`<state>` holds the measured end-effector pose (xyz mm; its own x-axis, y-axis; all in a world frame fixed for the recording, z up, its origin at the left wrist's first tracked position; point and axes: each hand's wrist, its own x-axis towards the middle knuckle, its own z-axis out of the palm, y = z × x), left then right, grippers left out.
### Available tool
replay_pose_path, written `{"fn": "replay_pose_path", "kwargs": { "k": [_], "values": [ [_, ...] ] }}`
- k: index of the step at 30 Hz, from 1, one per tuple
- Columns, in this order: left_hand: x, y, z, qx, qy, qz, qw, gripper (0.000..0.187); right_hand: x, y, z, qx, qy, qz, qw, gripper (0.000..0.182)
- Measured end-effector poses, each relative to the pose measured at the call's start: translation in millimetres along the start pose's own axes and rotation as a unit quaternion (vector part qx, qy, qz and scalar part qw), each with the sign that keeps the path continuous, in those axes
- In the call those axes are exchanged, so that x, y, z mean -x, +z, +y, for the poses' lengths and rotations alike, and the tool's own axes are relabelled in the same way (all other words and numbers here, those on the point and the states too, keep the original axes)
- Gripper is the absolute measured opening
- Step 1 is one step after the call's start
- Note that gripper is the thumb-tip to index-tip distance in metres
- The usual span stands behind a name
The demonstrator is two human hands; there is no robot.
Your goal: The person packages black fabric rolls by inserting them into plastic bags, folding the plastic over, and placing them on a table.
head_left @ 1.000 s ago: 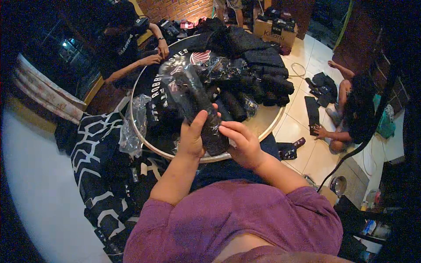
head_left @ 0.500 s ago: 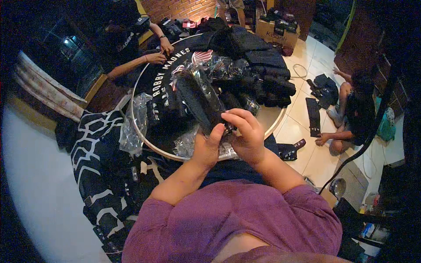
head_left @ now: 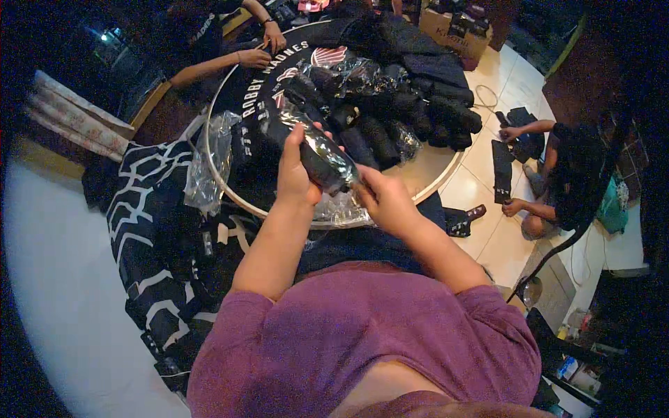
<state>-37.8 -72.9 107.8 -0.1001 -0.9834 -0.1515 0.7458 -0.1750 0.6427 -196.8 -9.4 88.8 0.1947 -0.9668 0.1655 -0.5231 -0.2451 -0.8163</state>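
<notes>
A rolled black garment in a clear plastic bag (head_left: 319,155) is held over the near side of a round table (head_left: 221,182). My left hand (head_left: 298,167) is wrapped round the bundle from the left, thumb along its upper side. At the lower right end, my right hand (head_left: 383,197) pinches the plastic; its fingertips are slightly blurred. Several similar black rolls (head_left: 376,136) lie just beyond on the table. Under the left part of the bundle spreads a black cloth with white lettering (head_left: 252,104).
Loose clear plastic bags (head_left: 211,167) hang at the table's left edge. A co-worker's hands (head_left: 268,49) are at the far left rim. On the tiled floor at right, another person (head_left: 568,177) handles dark garments (head_left: 502,171). A cardboard box (head_left: 456,35) stands behind.
My left hand has shifted up along the bundle and now wraps it, while my right hand has moved to its lower end. The view has tilted down slightly. The person on the floor has reached forward.
</notes>
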Motion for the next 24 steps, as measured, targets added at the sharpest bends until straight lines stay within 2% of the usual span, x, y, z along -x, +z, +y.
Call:
{"fn": "replay_pose_path", "kwargs": {
  "k": [2, 4, 6, 8, 10, 11, 12, 14, 15, 16, 17, 18, 19, 20, 21, 24],
  "values": [
    [-13, -13, 12, 0.025, 0.03, 0.044, 0.998, 0.036, 8, -7, 0, 0.008, -0.015, -0.022, 1.0, 0.034],
    [-6, -2, 25, 0.002, 0.02, 0.078, 0.997, 0.036, 13, -9, 4, -0.086, -0.035, -0.031, 0.995, 0.029],
    [-12, -11, 18, -0.008, 0.004, 0.056, 0.998, 0.039, 18, -22, -5, -0.083, -0.012, -0.064, 0.994, 0.028],
    [-13, -12, 22, -0.019, 0.002, 0.069, 0.997, 0.043, 22, -37, -11, -0.109, 0.03, -0.138, 0.984, 0.028],
    [-16, -19, 38, -0.004, 0.009, 0.079, 0.997, 0.044, 26, -62, 1, -0.104, -0.009, -0.209, 0.972, 0.031],
    [-22, -27, 43, -0.003, 0.028, 0.08, 0.996, 0.048, 24, -75, 11, -0.072, -0.08, -0.213, 0.971, 0.031],
    [-20, -30, 45, -0.002, 0.029, 0.082, 0.996, 0.048, 24, -86, 19, -0.142, 0.027, -0.235, 0.961, 0.047],
    [-17, -32, 44, -0.005, -0.022, 0.042, 0.999, 0.053, 17, -98, 19, -0.02, -0.116, -0.066, 0.991, 0.073],
    [-11, -28, 38, -0.017, -0.034, 0.05, 0.998, 0.057, 12, -94, 20, -0.018, -0.117, -0.064, 0.991, 0.073],
    [-5, -24, 33, -0.015, -0.066, 0.026, 0.997, 0.056, 4, -83, 20, 0.1, -0.213, 0.003, 0.972, 0.08],
    [-2, -22, 23, -0.018, -0.081, 0.017, 0.996, 0.054, -1, -72, 19, 0.215, -0.302, 0.069, 0.926, 0.087],
    [-1, -23, 11, -0.021, -0.095, 0.007, 0.995, 0.052, -1, -61, 16, 0.198, -0.342, 0.034, 0.918, 0.075],
    [1, -21, 2, 0.019, -0.128, -0.022, 0.991, 0.05, -2, -49, 15, 0.189, -0.428, 0.016, 0.884, 0.059],
    [9, -17, -5, -0.007, -0.149, 0.011, 0.989, 0.046, 0, -34, 5, 0.165, -0.507, 0.048, 0.845, 0.043],
    [10, -22, -10, -0.009, -0.175, 0.01, 0.984, 0.042, 3, -29, -4, 0.23, -0.541, 0.059, 0.807, 0.032],
    [10, -46, -27, 0.001, -0.208, 0.008, 0.978, 0.035, 1, -1, 0, 0.11, -0.524, 0.028, 0.844, 0.022]
  ]
}}
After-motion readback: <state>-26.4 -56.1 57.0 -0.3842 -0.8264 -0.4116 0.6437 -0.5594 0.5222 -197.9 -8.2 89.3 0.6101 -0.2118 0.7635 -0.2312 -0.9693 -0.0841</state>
